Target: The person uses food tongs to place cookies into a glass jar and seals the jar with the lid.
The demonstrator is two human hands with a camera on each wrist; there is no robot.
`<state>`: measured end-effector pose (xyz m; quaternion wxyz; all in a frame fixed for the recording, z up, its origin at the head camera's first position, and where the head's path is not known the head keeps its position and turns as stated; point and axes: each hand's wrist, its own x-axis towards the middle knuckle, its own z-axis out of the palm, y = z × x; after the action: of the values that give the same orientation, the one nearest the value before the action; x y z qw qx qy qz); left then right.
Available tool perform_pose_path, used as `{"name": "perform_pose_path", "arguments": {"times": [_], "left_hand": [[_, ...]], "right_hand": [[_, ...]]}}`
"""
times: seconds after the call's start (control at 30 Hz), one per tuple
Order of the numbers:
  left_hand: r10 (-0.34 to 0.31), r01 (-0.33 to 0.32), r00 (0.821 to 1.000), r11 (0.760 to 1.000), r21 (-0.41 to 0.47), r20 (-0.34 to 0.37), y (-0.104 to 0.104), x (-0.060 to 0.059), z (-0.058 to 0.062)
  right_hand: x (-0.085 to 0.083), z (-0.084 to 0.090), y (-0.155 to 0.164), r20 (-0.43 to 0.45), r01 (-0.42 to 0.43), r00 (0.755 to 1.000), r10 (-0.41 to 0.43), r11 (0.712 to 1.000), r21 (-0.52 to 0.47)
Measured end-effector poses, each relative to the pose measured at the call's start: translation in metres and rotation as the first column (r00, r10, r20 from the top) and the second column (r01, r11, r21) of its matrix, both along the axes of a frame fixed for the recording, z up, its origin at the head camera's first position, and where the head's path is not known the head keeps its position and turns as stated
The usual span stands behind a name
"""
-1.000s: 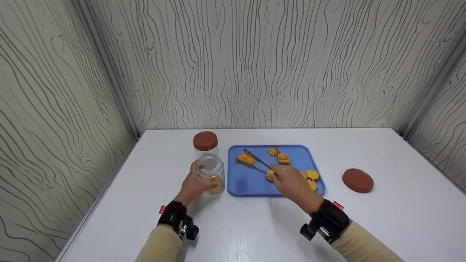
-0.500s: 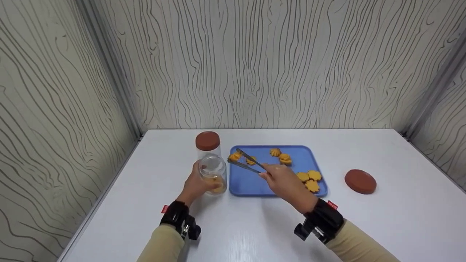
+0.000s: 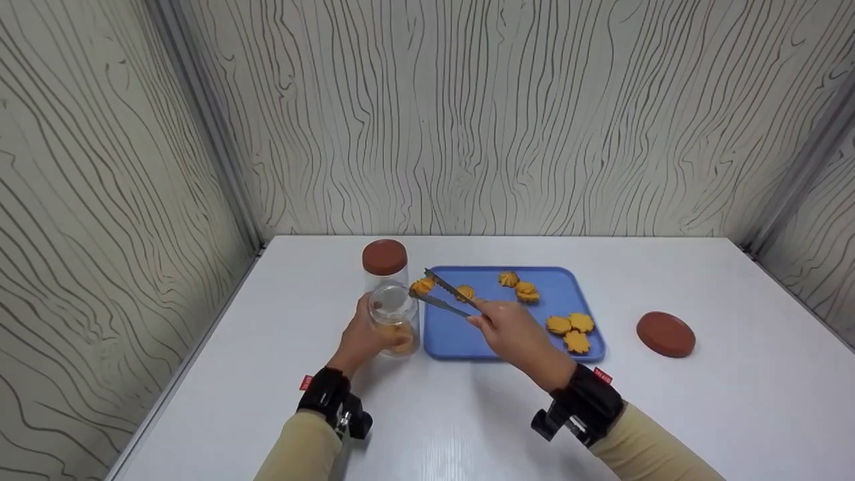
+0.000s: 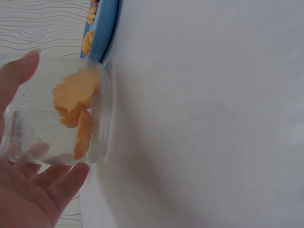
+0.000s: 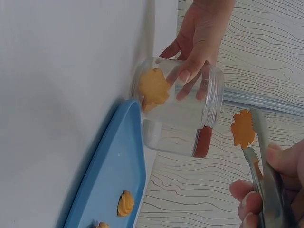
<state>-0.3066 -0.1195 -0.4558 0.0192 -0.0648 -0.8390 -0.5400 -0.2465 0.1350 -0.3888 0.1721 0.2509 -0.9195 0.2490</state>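
My left hand (image 3: 359, 339) grips a clear lidless jar (image 3: 393, 306) from its left side. Inside, near the bottom, the left wrist view shows yellow cookies (image 4: 76, 92). With my right hand (image 3: 518, 335) I hold metal tongs (image 3: 451, 289), their serrated tips around a swirled cookie (image 3: 422, 286). In the right wrist view that cookie is raised beyond the jar's open mouth, just outside it. The blue tray (image 3: 461, 339) lies to the right of the jar, under the tongs, with several cookies (image 3: 576, 342) on it.
Close behind the held jar stands a second clear jar with a red-brown lid (image 3: 385, 257). A loose red-brown lid (image 3: 666, 334) lies on the white table (image 3: 427, 414) right of the tray. Patterned panels (image 3: 467, 133) rise at the back and sides.
The tongs and their cookie have moved left and up from the tray toward the jar's mouth, uncovering another cookie behind. My left hand keeps the jar in place.
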Motion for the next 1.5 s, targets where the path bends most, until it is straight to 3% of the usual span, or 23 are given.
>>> {"name": "perform_pose_path", "arguments": {"times": [0.53, 0.93, 1.2, 1.5], "left_hand": [[0.026, -0.025, 0.998, 1.0, -0.01, 0.056, 0.001, 0.001, 0.002], [0.026, -0.025, 0.999, 1.0, -0.019, 0.037, 0.002, 0.001, 0.0], [0.023, -0.022, 0.999, 1.0, -0.018, 0.046, 0.003, 0.0, -0.002], [0.025, -0.023, 0.996, 1.0, -0.019, 0.082, 0.0, -0.001, -0.001]], "right_hand": [[-0.003, -0.002, -0.017, 0.021, -0.012, 1.0, 0.012, 1.0, -0.016], [-0.01, -0.004, -0.032, 0.027, -0.013, 1.0, 0.013, 1.0, -0.002], [-0.012, -0.004, -0.033, 0.119, -0.008, 0.993, 0.015, 0.998, -0.065], [-0.009, -0.005, -0.024, 0.132, 0.018, 0.991, -0.008, 0.997, -0.076]]}}
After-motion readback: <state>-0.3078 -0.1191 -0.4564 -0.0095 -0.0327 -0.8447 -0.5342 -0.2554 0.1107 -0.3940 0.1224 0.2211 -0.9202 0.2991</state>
